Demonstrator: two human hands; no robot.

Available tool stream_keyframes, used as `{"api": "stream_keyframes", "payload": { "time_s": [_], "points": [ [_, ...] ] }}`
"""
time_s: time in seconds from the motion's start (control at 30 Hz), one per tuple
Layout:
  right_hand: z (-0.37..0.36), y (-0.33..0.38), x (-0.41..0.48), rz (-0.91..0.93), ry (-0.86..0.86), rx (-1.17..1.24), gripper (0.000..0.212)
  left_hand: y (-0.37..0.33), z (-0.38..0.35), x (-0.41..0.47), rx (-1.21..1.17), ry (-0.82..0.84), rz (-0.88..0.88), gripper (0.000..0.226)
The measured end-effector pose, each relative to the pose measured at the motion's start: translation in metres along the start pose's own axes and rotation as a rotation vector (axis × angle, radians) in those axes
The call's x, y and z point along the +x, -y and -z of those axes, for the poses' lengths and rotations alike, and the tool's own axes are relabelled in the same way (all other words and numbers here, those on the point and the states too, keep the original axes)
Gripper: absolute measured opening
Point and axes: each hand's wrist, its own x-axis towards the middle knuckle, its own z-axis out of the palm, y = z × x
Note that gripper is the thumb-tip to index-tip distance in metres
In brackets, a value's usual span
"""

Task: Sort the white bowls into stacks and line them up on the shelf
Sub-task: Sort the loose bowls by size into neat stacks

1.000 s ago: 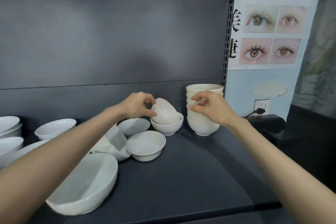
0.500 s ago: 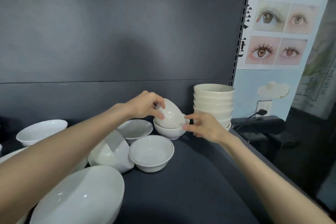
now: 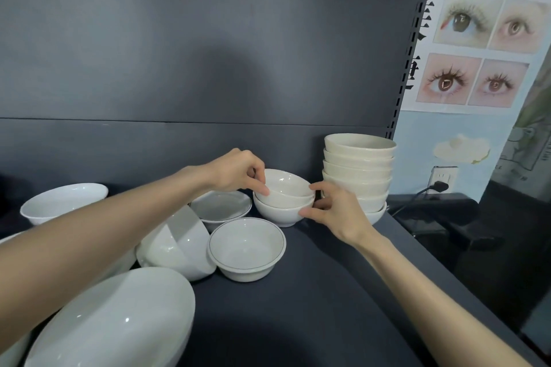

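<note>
A small white bowl [image 3: 287, 186] now sits mouth up, slightly tilted, nested in another small bowl [image 3: 278, 213] on the dark shelf [image 3: 313, 292]. My left hand [image 3: 238, 171] pinches the top bowl's left rim. My right hand [image 3: 337, 211] curls round the right side of both bowls. Just to the right stands a tall stack of cream bowls [image 3: 359, 170] at the shelf's end.
A rimmed bowl [image 3: 247, 247], a shallow dish [image 3: 222, 205], a tipped bowl [image 3: 176, 244], a large bowl [image 3: 116, 322] and another bowl [image 3: 64, 201] crowd the left. The shelf's right edge drops off beside a wall socket [image 3: 444, 180] and poster [image 3: 477, 48].
The top bowl, upside down before, has been turned mouth up and set into the lower bowl. My right hand left the tall stack and came to these two bowls.
</note>
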Motion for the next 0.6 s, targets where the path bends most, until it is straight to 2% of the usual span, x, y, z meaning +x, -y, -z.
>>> {"api": "stream_keyframes", "payload": {
  "time_s": [0.1, 0.27, 0.33, 0.37, 0.5, 0.6],
  "points": [
    [-0.001, -0.001, 0.001, 0.004, 0.006, 0.013, 0.050, 0.002, 0.002, 0.000, 0.014, 0.054, 0.023, 0.019],
    [-0.003, 0.001, 0.002, 0.015, -0.009, 0.044, 0.026, 0.003, 0.000, -0.001, 0.096, 0.164, 0.019, 0.020],
    [-0.002, 0.003, 0.002, 0.006, -0.009, 0.051, 0.023, 0.003, 0.002, -0.002, 0.131, 0.203, 0.026, 0.016],
    [-0.002, 0.003, 0.002, 0.002, -0.008, 0.050, 0.023, 0.003, 0.004, -0.003, 0.145, 0.222, 0.033, 0.016],
    [-0.001, 0.009, -0.002, -0.005, -0.025, 0.037, 0.028, -0.006, 0.018, -0.020, 0.099, 0.249, 0.099, 0.042],
    [0.000, 0.016, -0.006, -0.009, -0.044, 0.037, 0.033, -0.008, 0.030, -0.040, 0.044, 0.212, 0.110, 0.037]
  ]
}}
